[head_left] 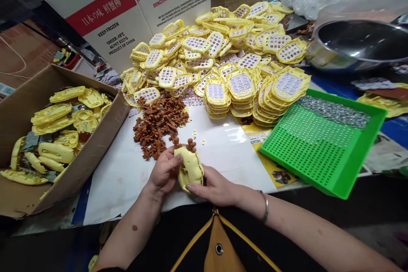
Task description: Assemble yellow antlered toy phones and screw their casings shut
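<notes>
My left hand (164, 172) and my right hand (216, 187) together grip one yellow plastic toy shell (191, 168) just above the near table edge. A small brown piece (190, 144) sticks out at the shell's top end. My left thumb presses the shell's left side; my right fingers curl round its lower right. Just beyond lies a heap of brown plastic pieces (157, 123) on a white sheet (223, 148). Behind that spreads a big pile of yellow keypad shells (223, 55).
An open cardboard box (95, 136) at the left holds yellow shells. A green perforated tray (318, 144) with small silver parts along its far side sits at the right. A metal bowl (360, 44) stands far right. White printed cartons (127, 12) rise at the back.
</notes>
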Tool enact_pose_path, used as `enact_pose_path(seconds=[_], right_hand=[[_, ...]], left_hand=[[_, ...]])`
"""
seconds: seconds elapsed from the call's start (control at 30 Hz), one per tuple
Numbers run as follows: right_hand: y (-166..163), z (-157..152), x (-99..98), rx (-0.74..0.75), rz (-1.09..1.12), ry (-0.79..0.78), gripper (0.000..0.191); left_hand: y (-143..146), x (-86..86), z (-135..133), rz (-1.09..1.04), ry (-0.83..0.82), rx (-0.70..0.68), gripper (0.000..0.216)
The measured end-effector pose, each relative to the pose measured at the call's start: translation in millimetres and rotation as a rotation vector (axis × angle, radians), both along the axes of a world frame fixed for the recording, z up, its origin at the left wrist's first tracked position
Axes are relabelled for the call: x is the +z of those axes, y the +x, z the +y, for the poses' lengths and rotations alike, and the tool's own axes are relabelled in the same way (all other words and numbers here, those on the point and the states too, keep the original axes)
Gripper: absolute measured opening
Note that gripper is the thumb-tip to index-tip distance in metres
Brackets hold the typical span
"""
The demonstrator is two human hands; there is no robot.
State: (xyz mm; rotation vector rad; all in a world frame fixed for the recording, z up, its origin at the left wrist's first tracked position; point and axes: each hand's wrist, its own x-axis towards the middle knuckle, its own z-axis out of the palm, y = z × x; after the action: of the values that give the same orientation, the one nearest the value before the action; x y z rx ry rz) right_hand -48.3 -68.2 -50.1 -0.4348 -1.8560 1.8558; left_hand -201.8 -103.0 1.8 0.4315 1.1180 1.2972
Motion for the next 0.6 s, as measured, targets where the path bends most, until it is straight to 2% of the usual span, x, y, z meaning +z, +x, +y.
enact_pose_path(seconds=[0.1,0.17,0.23,0.3,0.43,0.5,0.6], right_hand=[[5,3,7.2,-0.133,-0.328,0.305,0.046],[5,4,10.8,-0.24,-0.526,0.449,0.049],[5,4,11.9,-0.301,-0.598,0.551,0.045],[5,5,10.7,-0.326,-0.544,0.61,0.041],[12,8,5.9,-0.279,-0.25,0.565,0.033],[16,10,4.2,-0.275,-0.157,0.456,0.028],[19,15,2.4,-0.3,-0.149,0.276,0.027]], left_hand=[[5,-4.4,-2,-0.001,-0.001,0.077,0.038],[13,-7.0,-1,0.011,-0.02,0.123,0.038],[19,-8.5,0,0.008,-0.062,0.116,0.038],[22,-8.6,0,-0.008,-0.106,0.074,0.04],[19,-6.4,-4,0.025,-0.081,0.059,0.038],[16,-5.3,-6,0.084,-0.035,0.046,0.038],[13,-3.1,-10,0.274,0.014,0.009,0.039]])
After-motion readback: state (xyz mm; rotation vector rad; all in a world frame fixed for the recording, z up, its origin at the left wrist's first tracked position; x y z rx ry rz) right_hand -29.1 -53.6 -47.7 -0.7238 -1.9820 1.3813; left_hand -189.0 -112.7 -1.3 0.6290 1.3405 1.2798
